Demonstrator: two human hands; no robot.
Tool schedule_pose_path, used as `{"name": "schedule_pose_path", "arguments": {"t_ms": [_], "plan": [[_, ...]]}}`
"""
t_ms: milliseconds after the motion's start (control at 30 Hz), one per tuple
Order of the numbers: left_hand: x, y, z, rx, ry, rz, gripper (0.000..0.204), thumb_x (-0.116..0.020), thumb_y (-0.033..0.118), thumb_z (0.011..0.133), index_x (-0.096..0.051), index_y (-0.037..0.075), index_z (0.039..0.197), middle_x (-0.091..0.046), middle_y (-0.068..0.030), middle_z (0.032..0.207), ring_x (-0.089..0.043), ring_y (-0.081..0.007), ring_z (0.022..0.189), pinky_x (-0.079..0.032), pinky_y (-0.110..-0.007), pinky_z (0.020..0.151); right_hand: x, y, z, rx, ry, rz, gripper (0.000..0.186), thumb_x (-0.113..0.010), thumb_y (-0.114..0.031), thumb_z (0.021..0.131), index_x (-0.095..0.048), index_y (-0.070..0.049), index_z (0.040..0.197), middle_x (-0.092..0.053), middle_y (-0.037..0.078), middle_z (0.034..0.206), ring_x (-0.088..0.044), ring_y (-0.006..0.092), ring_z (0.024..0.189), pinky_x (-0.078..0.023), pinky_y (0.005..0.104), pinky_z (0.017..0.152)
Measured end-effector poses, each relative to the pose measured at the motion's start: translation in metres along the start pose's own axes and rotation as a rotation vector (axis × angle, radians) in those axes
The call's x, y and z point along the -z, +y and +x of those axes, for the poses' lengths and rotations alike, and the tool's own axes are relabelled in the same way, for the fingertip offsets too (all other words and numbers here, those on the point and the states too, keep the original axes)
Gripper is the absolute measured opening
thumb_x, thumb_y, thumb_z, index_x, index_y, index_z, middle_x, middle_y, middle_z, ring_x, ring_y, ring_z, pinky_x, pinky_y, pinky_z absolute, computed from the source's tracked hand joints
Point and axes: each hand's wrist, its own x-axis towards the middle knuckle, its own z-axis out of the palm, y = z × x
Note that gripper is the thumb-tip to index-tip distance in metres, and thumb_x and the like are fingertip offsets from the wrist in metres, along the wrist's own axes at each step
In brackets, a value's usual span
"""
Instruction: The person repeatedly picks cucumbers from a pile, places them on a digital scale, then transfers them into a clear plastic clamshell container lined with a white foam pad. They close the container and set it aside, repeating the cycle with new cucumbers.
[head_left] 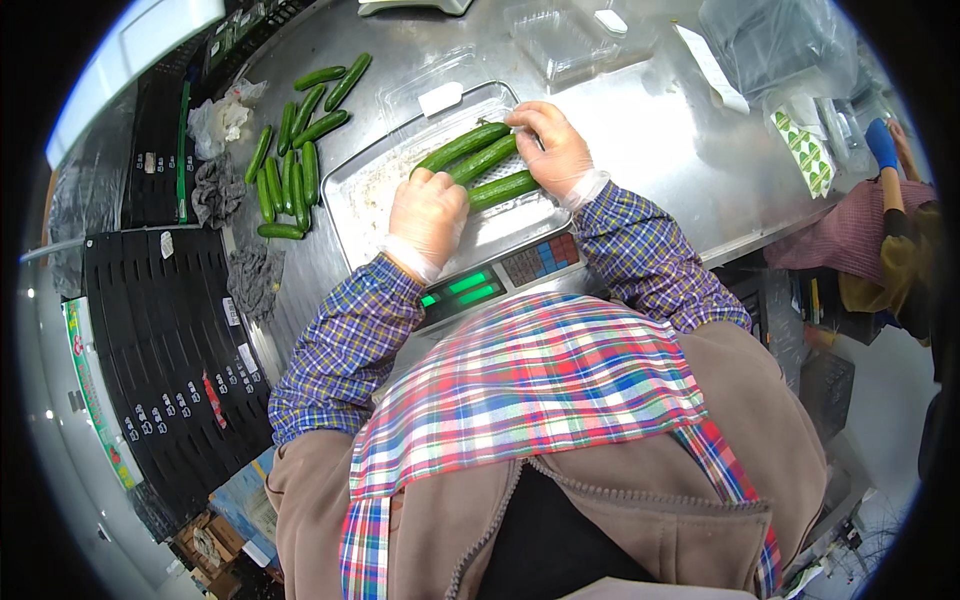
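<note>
Here we are bracing three cucumbers (480,160) side by side on the steel pan of a weighing scale (350,195), presumably so they lie parallel and settle as one bundle while the green display (460,290) is reading. Our left hand (430,210), gloved, is cupping the near ends, fingers (445,190) curled loosely against them; whether it is truly gripping we cannot tell. Our right hand (555,150) is lying over the far ends, fingers (530,120) spread and pressing down, not closed around anything.

Containers: a clear plastic clamshell tray (440,95) is sitting empty just behind the scale pan, and a second clear tray (560,40) is lying farther back, also empty as far as we can see. A loose pile of cucumbers (295,160) is waiting on the steel tabletop (660,130) to our left, well apart from the pan. Black crates (170,350) are standing stacked beside the tabletop, contents not visible.
</note>
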Motion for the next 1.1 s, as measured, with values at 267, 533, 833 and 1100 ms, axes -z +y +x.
{"name": "schedule_pose_path", "arguments": {"t_ms": [267,533,833,1100], "plan": [[0.01,-0.045,-0.033,0.55,0.033,-0.671,0.001,-0.06,0.004,0.077,-0.059,0.004,0.076,-0.058,-0.011,0.073,-0.057,-0.0275,0.069,-0.047,-0.037,0.065,0.002,0.02,0.028,-0.361,-0.043,0.199,0.032,-0.057,-0.012,0.081,-0.059,-0.004,0.112,-0.058,0.015,0.115,-0.057,0.0263,0.107,-0.045,0.0317,0.09],[0.022,-0.078,-0.095,0.704,0.19,-0.208,0.034,-0.074,0.018,0.073,-0.063,0.004,0.102,-0.064,-0.0109,0.089,-0.062,-0.026,0.083,-0.049,-0.035,0.077,-0.01,0.042,0.094,-0.57,-0.273,0.155,0.052,-0.056,-0.03,0.085,-0.049,-0.004,0.13,-0.055,0.019,0.126,-0.055,0.0273,0.114,-0.041,0.0309,0.098],[-0.032,-0.043,-0.027,0.984,-0.073,-0.959,0.046,-0.067,0.02,0.085,-0.051,-0.001,0.122,-0.064,-0.0057,0.077,-0.057,-0.0108,0.064,-0.047,-0.024,0.057,-0.023,0.048,0.112,-0.46,-0.269,-0.015,0.058,-0.057,-0.033,0.083,-0.047,-0.003,0.131,-0.058,0.018,0.122,-0.055,0.0278,0.113,-0.041,0.0337,0.096],[-0.03,-0.037,-0.022,1.061,0.042,-1.062,0.019,-0.07,0.019,0.081,-0.055,0.008,0.079,-0.056,-0.0015,0.071,-0.051,-0.0101,0.064,-0.043,-0.024,0.059,-0.005,0.015,0.098,-0.498,-0.148,0.9,0.059,-0.027,-0.05,0.099,-0.056,-0.004,0.12,-0.065,0.008,0.097,-0.057,0.0175,0.093,-0.042,0.0332,0.088]]}}
